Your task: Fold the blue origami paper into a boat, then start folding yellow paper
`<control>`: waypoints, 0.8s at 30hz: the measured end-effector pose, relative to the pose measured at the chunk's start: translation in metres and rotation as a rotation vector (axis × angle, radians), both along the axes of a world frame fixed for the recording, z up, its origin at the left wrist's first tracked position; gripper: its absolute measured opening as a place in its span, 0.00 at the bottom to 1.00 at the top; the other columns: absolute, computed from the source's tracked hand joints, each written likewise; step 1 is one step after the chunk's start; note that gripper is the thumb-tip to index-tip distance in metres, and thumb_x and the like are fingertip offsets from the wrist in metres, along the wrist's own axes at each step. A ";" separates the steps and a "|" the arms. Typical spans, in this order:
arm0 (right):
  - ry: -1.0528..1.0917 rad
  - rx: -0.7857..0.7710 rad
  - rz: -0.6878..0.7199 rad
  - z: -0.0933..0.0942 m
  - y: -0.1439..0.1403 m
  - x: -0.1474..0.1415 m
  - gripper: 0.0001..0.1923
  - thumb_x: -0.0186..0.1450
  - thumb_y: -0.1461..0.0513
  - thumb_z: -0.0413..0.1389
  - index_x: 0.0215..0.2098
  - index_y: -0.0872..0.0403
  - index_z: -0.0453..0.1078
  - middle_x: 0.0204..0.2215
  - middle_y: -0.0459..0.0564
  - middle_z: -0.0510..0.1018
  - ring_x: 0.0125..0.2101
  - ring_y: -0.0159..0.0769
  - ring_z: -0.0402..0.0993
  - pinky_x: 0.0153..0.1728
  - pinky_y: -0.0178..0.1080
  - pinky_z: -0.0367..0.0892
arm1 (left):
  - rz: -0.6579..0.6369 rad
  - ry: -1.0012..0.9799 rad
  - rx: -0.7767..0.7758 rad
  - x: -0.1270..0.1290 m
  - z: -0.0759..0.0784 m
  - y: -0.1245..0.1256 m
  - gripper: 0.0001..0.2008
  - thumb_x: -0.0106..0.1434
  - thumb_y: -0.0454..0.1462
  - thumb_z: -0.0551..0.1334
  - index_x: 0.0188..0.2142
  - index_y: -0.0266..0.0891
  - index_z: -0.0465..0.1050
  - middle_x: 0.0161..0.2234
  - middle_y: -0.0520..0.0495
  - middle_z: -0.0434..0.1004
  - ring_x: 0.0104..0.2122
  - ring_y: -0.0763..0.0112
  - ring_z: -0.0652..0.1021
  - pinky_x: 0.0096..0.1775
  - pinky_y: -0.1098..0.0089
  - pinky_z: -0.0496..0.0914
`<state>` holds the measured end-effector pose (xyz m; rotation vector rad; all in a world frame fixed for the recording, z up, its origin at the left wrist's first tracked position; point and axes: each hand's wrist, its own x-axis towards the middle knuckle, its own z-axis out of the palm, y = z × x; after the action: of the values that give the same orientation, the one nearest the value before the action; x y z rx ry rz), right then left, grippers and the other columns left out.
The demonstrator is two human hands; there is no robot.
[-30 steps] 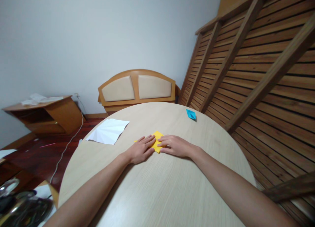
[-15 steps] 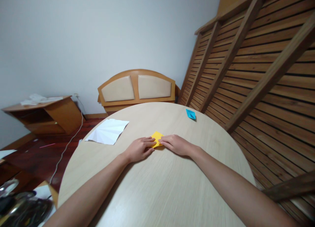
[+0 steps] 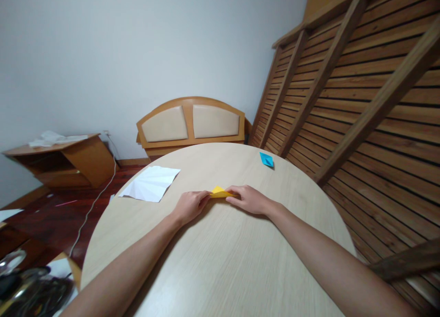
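Note:
A small folded piece of yellow paper (image 3: 220, 193) is between my hands, near the middle of the round table (image 3: 220, 262). Its near part is lifted, with a pointed part standing behind it. My left hand (image 3: 192, 205) pinches the paper's left end between thumb and fingers. At the other end, my right hand (image 3: 248, 199) grips the right corner with thumb and fingertips. Fingers cover both ends of the paper. A folded blue paper boat (image 3: 266, 160) lies farther back to the right, apart from my hands.
A creased white paper sheet (image 3: 151, 183) lies at the table's left side. Beyond the table stand a padded headboard (image 3: 191, 101) and, to the left, a wooden cabinet (image 3: 79, 163). A slatted wooden frame (image 3: 343, 92) leans along the right. A cable (image 3: 92, 207) runs over the floor.
The yellow paper lay flat under my fingers; now its near part is raised and both hands pinch its ends. My hands have moved slightly. The blue and white papers stayed put.

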<state>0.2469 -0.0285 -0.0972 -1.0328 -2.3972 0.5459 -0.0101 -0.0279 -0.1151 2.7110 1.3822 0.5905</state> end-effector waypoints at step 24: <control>0.431 -0.128 -0.133 0.000 0.008 -0.007 0.13 0.66 0.55 0.57 0.40 0.55 0.78 0.36 0.50 0.82 0.34 0.38 0.77 0.34 0.36 0.68 | 0.162 -0.353 0.029 0.007 0.004 -0.005 0.18 0.69 0.47 0.54 0.41 0.37 0.75 0.23 0.49 0.76 0.21 0.72 0.71 0.24 0.73 0.58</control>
<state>0.2397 -0.0207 -0.0977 -1.0002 -1.9238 0.7916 -0.0032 -0.0324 -0.1108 2.3728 1.5077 1.0473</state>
